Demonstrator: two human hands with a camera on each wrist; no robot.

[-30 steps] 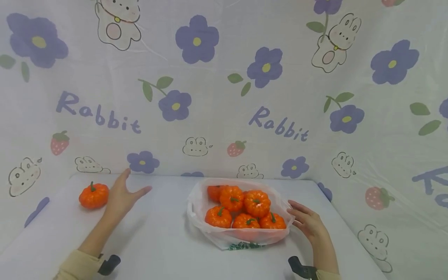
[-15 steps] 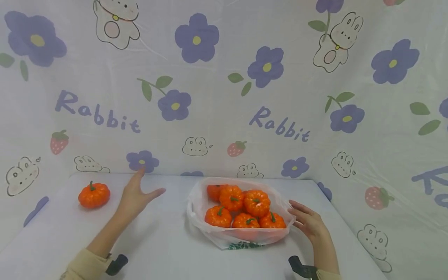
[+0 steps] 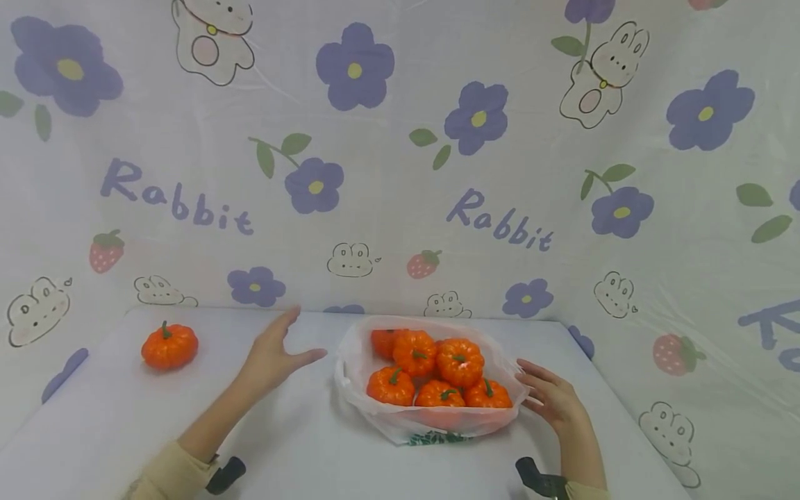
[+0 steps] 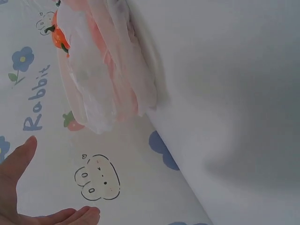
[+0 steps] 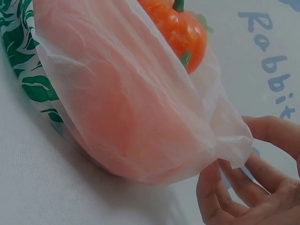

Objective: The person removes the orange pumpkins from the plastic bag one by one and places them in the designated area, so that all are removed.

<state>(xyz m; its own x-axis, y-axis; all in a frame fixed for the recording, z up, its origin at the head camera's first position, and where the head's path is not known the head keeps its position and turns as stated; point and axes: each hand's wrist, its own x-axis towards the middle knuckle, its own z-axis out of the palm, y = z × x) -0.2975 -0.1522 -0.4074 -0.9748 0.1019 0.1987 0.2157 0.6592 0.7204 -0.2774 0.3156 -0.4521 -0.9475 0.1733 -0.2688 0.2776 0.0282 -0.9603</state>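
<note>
Compared with a second ago, we see the left hand (image 3: 270, 359) farther to the right: it was right by the lone pumpkin (image 3: 169, 348), and now it hangs over the stretch between that pumpkin and the plastic bag (image 3: 400, 419), apart from both. Its thumb and fingers are spread wide and hold nothing. The lone pumpkin sits upright on the white table (image 3: 312, 437), toward the far left, just as before.

The right hand (image 3: 558, 404) has stayed at the bag's right end. We see its fingers parted and loosely bent, touching the gathered corner there; whether they pinch the plastic we cannot tell.

The bag lies with its mouth wide open, and we can make out at least six orange pumpkins (image 3: 459, 362) heaped inside, their green stems pointing various ways. Its near wall rises in front of the lowest ones and hides their undersides from us. A green leaf print (image 3: 439, 439) runs along its near bottom edge.

Each wrist carries a black mount (image 3: 226, 476) below a tan cuff (image 3: 178, 472). Behind the table we have a white cloth (image 3: 387, 153) printed with rabbits, purple flowers and strawberries.
</note>
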